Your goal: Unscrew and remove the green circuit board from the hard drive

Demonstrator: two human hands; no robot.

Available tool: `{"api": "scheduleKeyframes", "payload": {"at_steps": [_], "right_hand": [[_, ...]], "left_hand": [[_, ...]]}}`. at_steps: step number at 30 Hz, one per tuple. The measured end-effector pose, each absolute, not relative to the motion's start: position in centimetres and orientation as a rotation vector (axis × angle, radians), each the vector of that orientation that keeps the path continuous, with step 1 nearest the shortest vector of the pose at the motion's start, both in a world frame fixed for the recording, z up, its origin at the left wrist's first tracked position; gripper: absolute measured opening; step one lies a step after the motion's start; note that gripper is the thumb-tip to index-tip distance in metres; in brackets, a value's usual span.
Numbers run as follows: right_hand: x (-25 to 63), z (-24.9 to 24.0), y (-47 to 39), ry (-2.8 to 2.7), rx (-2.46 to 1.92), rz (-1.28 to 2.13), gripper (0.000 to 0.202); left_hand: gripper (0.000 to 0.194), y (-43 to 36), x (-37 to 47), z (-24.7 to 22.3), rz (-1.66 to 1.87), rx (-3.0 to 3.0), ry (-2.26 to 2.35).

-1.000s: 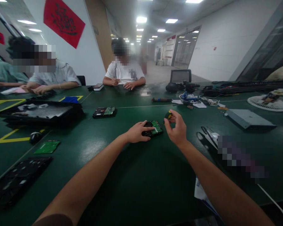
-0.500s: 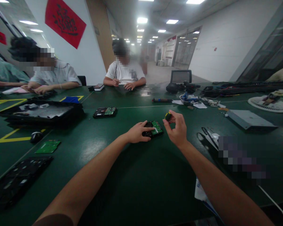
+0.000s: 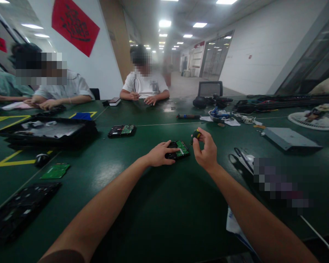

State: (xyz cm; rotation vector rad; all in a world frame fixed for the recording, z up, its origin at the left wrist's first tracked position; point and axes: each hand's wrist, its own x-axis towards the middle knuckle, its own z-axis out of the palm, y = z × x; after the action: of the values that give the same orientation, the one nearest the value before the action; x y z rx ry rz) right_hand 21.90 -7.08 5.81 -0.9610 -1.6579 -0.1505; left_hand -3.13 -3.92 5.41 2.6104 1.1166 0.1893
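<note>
A hard drive [image 3: 183, 148] with a green circuit board lies on the dark green table. My left hand [image 3: 162, 153] presses it from the left side, index finger across the board and thumb along the near edge. Just right of the drive, my right hand [image 3: 206, 149] pinches a screwdriver [image 3: 195, 136] by its dark handle with yellow marks. The handle is tilted. Its tip points down toward the drive's right end, but the shaft is too small to make out clearly.
Another hard drive [image 3: 121, 130] lies further left, near a black tray [image 3: 90, 128]. At left are a loose green circuit board [image 3: 55, 171] and a black casing [image 3: 24, 208]. A grey metal box [image 3: 292, 138] and cables [image 3: 220, 114] lie right. Co-workers sit across the table.
The screwdriver handle has turned and tilted a little in my right fingers, showing more of its dark side. My left hand and the hard drive stay in place.
</note>
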Motion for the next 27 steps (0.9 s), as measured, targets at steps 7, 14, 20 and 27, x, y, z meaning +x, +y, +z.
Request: {"api": "scheduleKeyframes", "payload": {"at_steps": [7,14,20,27], "right_hand": [[21.84,6.07,-7.14,-1.651,-0.962,-0.193,0.047],[21.91,5.85,-6.91,-1.617,-0.984,-0.15,0.052],[21.78,5.97,-7.14,-1.663,-0.962,-0.186,0.05],[21.96,6.13,-7.03,-1.643,-0.973,-0.205,0.047]], "left_hand": [[0.072,-3.95,-3.09,5.47,0.187,2.599,1.124],[0.072,-4.07,-3.11,5.62,0.187,2.618,1.11],[0.071,-4.1,-3.08,5.66,0.196,2.614,1.106],[0.07,-4.0,-3.11,5.47,0.201,2.616,1.108]]}}
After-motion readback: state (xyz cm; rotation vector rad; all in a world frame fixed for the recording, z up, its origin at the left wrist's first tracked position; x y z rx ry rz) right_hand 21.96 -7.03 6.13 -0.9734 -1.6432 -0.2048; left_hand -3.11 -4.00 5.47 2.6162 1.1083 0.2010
